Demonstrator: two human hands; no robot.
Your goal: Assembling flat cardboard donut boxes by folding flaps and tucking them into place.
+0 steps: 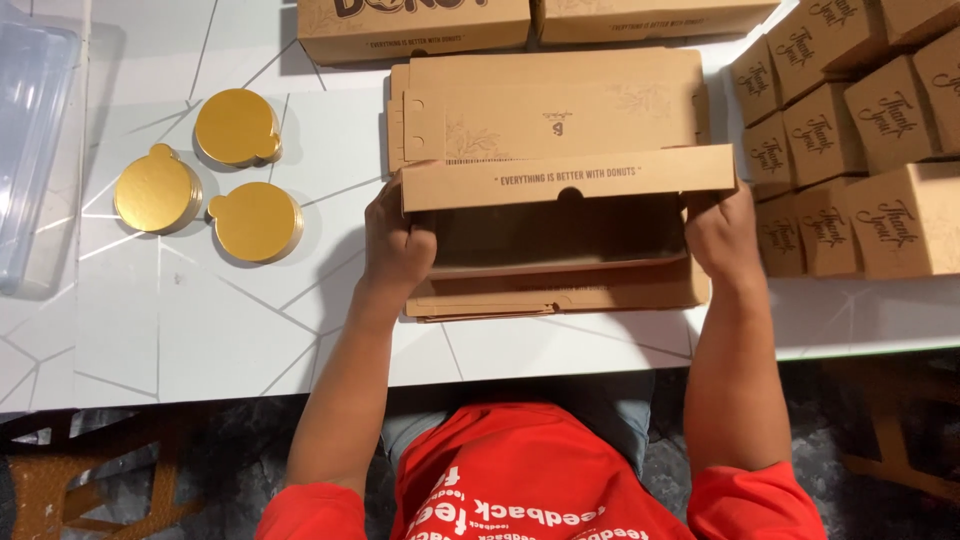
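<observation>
Flat brown cardboard donut box (560,190), partly folded up, lies on the white marble-patterned table (200,340) near its front edge, resting on a stack of flat box blanks (550,300). Left hand (397,245) grips the box's left end, fingers curled around the side wall; right hand (722,232) grips the right end likewise, fingertips hidden inside. Left of the box: three round gold cake boards (235,180); right of it: small brown cardboard cubes (860,130).

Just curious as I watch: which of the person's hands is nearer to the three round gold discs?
Left. The left hand grips the cardboard box on the side facing the gold discs; the right hand holds the box's far side.
</observation>
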